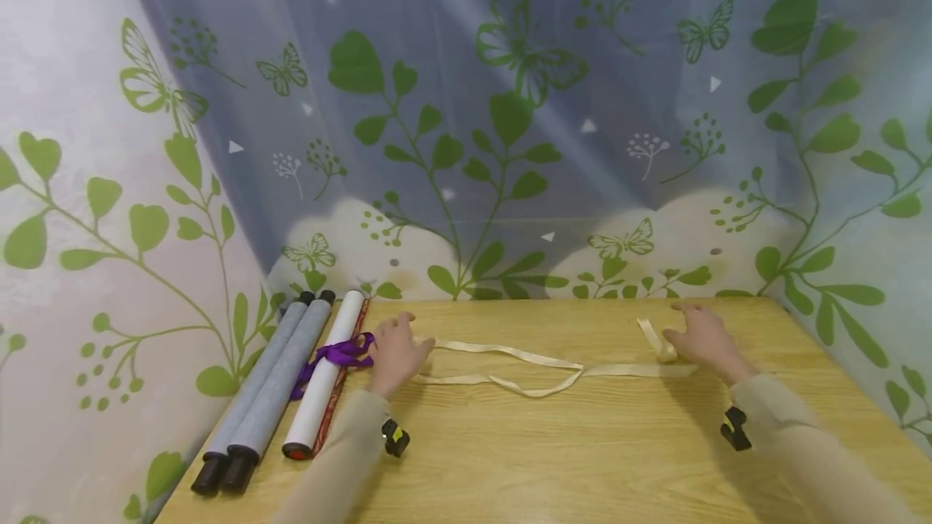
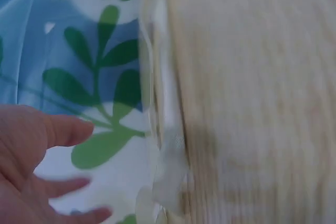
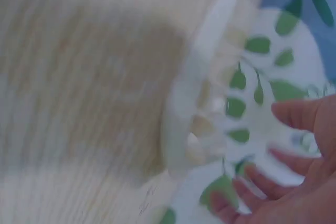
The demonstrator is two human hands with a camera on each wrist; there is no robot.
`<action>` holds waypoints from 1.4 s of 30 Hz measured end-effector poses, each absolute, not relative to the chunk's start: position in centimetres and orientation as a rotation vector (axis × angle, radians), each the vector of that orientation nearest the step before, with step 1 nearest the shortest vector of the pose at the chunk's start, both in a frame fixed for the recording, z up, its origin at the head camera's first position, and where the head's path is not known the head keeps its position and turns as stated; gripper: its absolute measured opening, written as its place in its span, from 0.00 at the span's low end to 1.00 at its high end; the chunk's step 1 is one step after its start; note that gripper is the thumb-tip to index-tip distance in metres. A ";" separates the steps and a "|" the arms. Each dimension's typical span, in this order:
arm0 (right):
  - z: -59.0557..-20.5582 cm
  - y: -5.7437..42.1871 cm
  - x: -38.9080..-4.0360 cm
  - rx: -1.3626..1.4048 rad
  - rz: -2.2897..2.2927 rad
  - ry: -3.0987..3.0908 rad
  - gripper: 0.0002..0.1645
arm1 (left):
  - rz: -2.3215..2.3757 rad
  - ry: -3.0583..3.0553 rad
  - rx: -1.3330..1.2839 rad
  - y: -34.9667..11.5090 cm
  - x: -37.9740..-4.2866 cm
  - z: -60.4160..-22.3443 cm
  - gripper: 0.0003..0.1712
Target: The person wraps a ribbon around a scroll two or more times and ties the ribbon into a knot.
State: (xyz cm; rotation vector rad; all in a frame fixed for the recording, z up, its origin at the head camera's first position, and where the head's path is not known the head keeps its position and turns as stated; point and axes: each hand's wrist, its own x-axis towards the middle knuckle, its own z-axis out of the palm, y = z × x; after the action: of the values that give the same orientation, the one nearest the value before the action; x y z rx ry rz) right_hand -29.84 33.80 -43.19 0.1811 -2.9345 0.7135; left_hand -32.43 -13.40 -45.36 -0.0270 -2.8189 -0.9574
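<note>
A long cream ribbon (image 1: 633,370) lies along the wooden table, doubled into two strands on its left part. At its left end hovers my left hand (image 1: 396,354), fingers spread; the left wrist view shows the ribbon (image 2: 169,103) apart from the fingers. Over its curled right end is my right hand (image 1: 702,338), with nothing visible in its fingers. In the right wrist view the ribbon (image 3: 181,93) runs beside the blurred, parted fingers. Left of my left hand lies a white scroll (image 1: 324,395) tied with a purple ribbon (image 1: 342,352).
Two grey rolls (image 1: 273,386) with black ends lie side by side at the table's left edge. The wooden table (image 1: 553,459) meets a leaf-and-butterfly patterned curtain (image 1: 451,144) at the back and sides.
</note>
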 end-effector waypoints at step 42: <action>-44.5 40.0 -28.0 0.505 0.659 -3.083 0.07 | -0.399 -3.061 -0.606 -16.1 -30.7 -45.6 0.13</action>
State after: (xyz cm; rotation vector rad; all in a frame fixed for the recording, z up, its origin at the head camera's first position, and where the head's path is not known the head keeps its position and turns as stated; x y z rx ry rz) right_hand -27.97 39.97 -44.53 0.5050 -3.0832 0.6589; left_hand -30.67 -16.13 -45.62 -0.6064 -3.0610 -0.3987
